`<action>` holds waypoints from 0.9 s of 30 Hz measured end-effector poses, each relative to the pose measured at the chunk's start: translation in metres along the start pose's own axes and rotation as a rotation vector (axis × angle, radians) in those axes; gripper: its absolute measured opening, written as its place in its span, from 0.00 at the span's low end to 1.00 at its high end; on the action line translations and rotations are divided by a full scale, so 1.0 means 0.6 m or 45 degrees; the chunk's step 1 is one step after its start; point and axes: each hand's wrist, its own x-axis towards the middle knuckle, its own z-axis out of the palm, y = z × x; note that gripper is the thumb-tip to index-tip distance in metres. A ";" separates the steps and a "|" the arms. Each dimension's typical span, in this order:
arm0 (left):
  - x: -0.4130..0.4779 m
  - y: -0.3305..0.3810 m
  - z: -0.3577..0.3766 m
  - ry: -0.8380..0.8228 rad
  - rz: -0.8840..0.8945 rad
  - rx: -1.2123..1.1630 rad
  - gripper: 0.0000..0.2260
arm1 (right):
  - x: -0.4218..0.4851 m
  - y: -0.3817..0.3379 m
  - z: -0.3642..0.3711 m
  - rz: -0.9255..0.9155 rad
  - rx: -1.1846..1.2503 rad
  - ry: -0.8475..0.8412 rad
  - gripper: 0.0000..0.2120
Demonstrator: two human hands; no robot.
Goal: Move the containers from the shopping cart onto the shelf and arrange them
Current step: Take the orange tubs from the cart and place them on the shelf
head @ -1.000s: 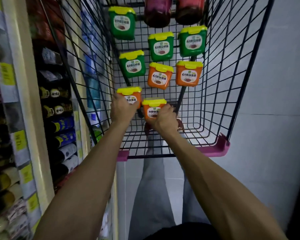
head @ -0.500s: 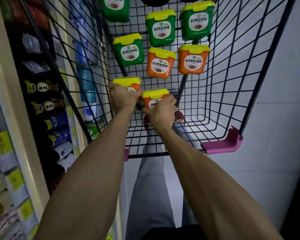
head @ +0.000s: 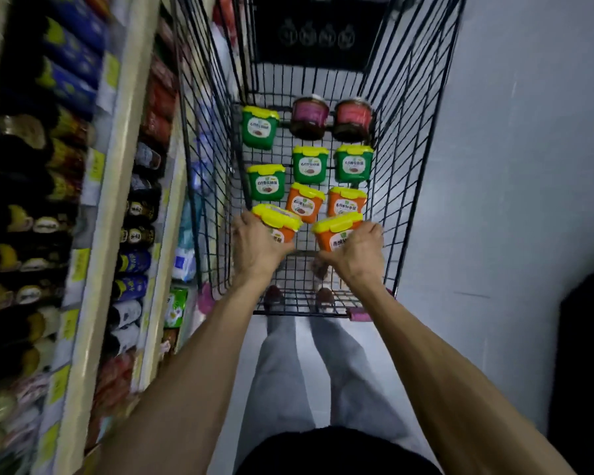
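left grip (head: 258, 248) curls round one orange tub (head: 279, 218), right grip (head: 355, 255) round a second tub (head: 337, 233), both low in the cart (head: 413, 200), perhaps off its floor. raise them level, clear of the wire walls, before turning to the shelf (head: 95, 286).
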 end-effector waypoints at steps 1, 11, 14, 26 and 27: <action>-0.015 0.010 -0.020 0.030 0.033 -0.024 0.46 | -0.005 -0.005 -0.022 -0.029 0.026 0.015 0.47; -0.201 0.025 -0.209 0.584 0.018 -0.306 0.43 | -0.066 -0.095 -0.207 -0.681 -0.002 0.121 0.42; -0.275 -0.009 -0.241 0.777 -0.113 -0.337 0.45 | -0.100 -0.136 -0.234 -0.944 -0.039 0.084 0.42; -0.671 -0.175 -0.287 1.553 -0.644 -0.512 0.40 | -0.406 -0.259 -0.223 -1.893 -0.024 -0.150 0.44; -0.706 -0.188 -0.282 1.605 -0.686 -0.525 0.40 | -0.442 -0.260 -0.218 -1.949 -0.033 -0.194 0.45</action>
